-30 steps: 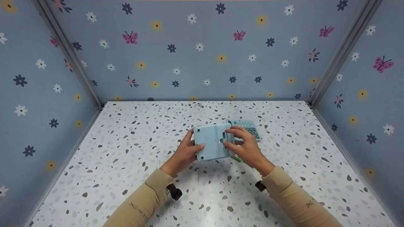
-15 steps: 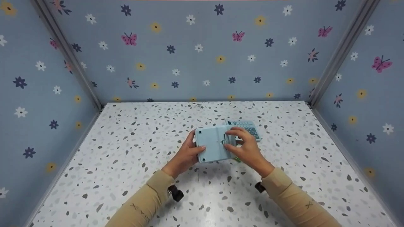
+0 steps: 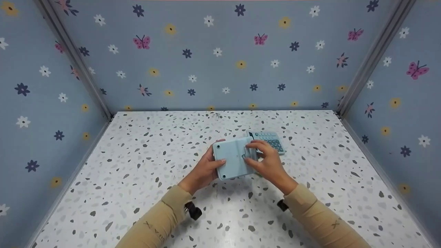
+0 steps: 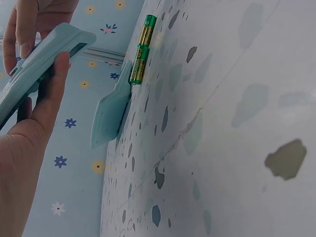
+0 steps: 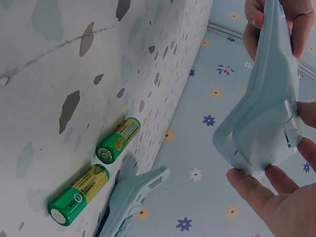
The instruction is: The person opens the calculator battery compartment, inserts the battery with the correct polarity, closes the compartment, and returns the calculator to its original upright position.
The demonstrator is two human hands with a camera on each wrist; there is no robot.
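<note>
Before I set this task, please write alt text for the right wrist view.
Left hand and right hand hold a pale blue device above a speckled white table. On it, two green and yellow batteries lie beside a pale blue calculator.

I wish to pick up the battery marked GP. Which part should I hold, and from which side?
Probably the middle of the GP battery, from above, pinched across its long sides: it is a cylinder lying flat on the table, and the other battery lies near one end.
</note>
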